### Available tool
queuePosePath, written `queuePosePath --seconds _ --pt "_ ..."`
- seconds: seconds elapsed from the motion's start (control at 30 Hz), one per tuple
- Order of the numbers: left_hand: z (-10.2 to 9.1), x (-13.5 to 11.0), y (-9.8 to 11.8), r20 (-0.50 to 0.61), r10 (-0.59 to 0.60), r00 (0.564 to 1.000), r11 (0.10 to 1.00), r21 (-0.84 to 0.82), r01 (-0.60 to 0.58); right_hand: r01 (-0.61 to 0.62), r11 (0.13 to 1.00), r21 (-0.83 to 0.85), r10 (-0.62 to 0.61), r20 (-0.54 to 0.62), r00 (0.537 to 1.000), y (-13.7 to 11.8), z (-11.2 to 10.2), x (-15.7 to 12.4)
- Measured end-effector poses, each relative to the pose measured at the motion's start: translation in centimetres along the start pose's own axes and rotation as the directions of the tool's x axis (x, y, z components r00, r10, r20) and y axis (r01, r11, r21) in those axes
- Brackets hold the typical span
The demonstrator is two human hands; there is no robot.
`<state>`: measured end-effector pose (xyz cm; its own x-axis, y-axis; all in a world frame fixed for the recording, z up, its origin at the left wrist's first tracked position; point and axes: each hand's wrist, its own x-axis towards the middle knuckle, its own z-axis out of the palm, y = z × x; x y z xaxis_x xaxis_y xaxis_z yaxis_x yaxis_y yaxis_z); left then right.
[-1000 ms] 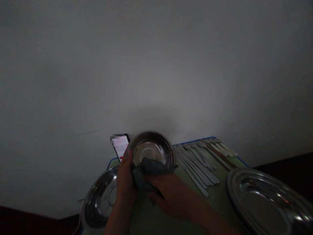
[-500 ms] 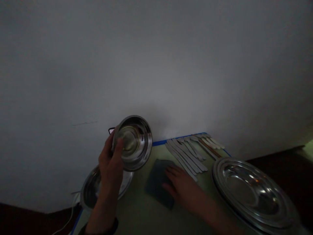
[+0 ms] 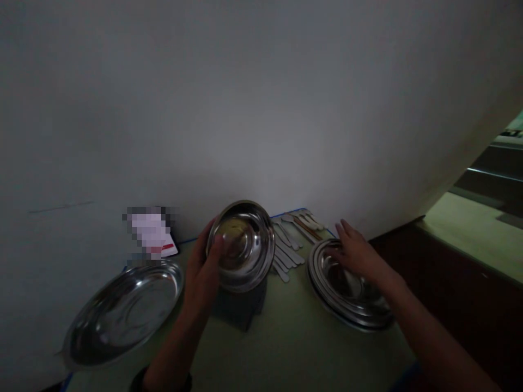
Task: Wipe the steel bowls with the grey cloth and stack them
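A shiny steel bowl [image 3: 249, 261] is tilted toward me in my left hand [image 3: 204, 272], thumb inside the rim and fingers behind its outer wall. My right hand [image 3: 359, 253] is over the stack of steel plates [image 3: 339, 302] at the right, fingers spread above the top plate; whether they touch it I cannot tell. Under the raised bowl lies a folded dark cloth [image 3: 239, 310], partly hidden by it. Left of my left arm sits an oval steel dish [image 3: 122, 313].
Several pieces of cutlery [image 3: 292, 253] lie near the wall between bowl and stack. A phone or tablet-like thing [image 3: 169, 247], blurred out, leans at the back left. The pale table [image 3: 294, 348] has a blue edge and stands against a grey wall [image 3: 261, 109].
My right hand has left the cloth and moved right to the plate stack. The bowl stays in my left hand. The view has turned right, and the oval dish now shows fully.
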<state>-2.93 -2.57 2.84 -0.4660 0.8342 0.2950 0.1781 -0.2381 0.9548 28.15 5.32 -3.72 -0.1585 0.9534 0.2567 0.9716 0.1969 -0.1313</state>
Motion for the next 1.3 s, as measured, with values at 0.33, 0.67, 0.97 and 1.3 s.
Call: queuePosePath --seconds 0.33,0.67,0.97,1.3 --pt "4.3 -0.4 -0.2 0.119 0.006 0.993 0.999 -0.05 0.0 -0.104 0.981 0.162 0.062 0.247 0.967 4.2 -0.4 0.0" --pt "5.8 0.2 -1.0 0.147 -0.015 0.989 0.991 -0.127 0.034 -0.016 0.858 0.514 -0.012 0.051 0.999 3.5 -4.7 -2.1" --pt "7.4 -2.7 -0.7 0.307 -0.278 0.91 0.932 -0.143 0.333 -0.119 0.518 0.847 0.195 0.018 0.981 1.5 -5.7 -1.5" --pt "8.5 -4.5 -1.8 0.214 -0.605 0.767 0.744 -0.19 0.64 -0.055 0.646 0.762 0.011 0.062 0.998 -0.8 -7.7 2.4"
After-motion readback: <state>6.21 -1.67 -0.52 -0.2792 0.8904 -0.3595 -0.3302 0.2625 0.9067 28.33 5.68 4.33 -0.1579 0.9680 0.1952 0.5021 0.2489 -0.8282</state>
